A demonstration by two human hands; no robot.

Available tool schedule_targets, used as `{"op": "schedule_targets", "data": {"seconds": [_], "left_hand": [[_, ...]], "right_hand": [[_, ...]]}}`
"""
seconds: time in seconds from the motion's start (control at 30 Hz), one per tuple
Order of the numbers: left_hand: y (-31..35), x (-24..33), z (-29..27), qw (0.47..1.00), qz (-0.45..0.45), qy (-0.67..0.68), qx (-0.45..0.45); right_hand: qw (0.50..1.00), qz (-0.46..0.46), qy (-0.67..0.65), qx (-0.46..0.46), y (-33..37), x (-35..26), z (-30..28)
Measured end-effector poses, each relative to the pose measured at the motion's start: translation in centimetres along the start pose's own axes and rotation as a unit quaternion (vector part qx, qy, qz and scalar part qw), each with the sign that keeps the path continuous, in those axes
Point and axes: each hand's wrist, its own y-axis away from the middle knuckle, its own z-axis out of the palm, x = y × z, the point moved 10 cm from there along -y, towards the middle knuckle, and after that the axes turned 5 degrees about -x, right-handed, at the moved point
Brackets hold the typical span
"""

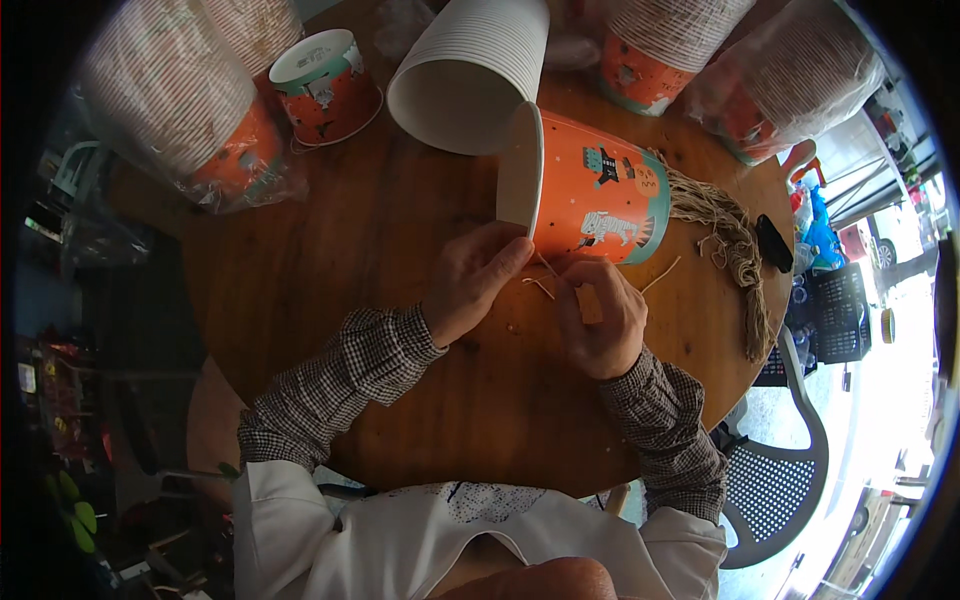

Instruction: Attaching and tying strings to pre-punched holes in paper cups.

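Observation:
An orange paper bucket [570, 190] with a teal band and printed figures lies on its side on the round table, its white mouth facing left. My left hand [480, 275] is closed at the lower part of its rim, thumb against the edge, the other fingers partly hidden. Just right of it, my right hand [604, 318] pinches a thin tan string [545, 264] that runs up to the bucket near the rim. More of the cord shows beside my right fingers. A tangled bundle of tan strings [735, 225] lies beyond the bucket's base.
A nested stack of white buckets [475, 65] lies behind. One orange bucket [325, 90] stands at the back left. Plastic-wrapped bucket stacks [175, 90] stand left, with others [800, 80] right. A small black object [773, 243] sits near the table's right edge; a grey chair [775, 500] stands beyond.

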Motion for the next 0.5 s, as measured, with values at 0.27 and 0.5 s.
{"op": "schedule_targets", "data": {"seconds": [0.27,0.5], "left_hand": [[0.0,-0.1,0.2,1.0,-0.004,0.024,-0.007],[0.1,1.0,1.4,0.998,0.052,0.016,-0.042]], "right_hand": [[1.0,-0.015,0.007,-0.004,-0.1,-0.1,0.1],[0.999,-0.006,0.031,0.003,0.1,0.5,0.3]]}}
